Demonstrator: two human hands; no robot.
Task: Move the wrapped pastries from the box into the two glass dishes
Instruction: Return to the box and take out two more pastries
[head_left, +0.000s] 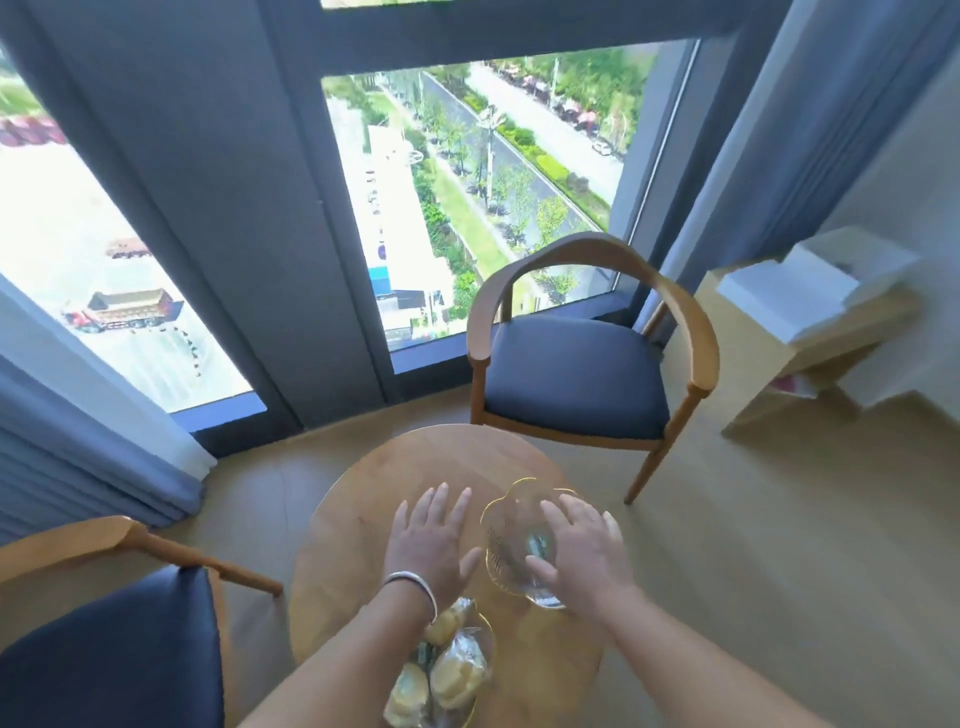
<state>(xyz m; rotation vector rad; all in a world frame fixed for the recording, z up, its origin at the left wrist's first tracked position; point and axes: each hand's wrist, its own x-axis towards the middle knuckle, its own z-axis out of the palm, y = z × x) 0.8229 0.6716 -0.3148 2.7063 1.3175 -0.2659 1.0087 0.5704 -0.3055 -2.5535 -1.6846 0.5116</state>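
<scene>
Wrapped pastries (457, 670) filled the near glass dish (480, 636), which sat at the near edge of the round wooden table (374, 499), partly under the person's left forearm. Their clear wrappers showed pale yellow cakes inside, several of them lying close together.

Beyond that dish, toward the table's middle, the left hand (434, 540) hovered palm down with its fingers spread apart and nothing in it; a silver bangle (413, 587) circled the wrist. Whether the palm touched the tabletop could not be told.

Just right of that hand stood the second glass dish (511, 525), scalloped and gold-rimmed, with no pastry visible inside. The right hand (582, 551) lay over the dish's right side, fingers splayed across the rim and thumb reaching toward the bowl; whether it gripped the glass could not be told.

Past the table's far right edge stood a wooden armchair (576, 364) with a dark blue seat, before a tall window (467, 197). A matching chair (109, 639) stood left of the table.
</scene>
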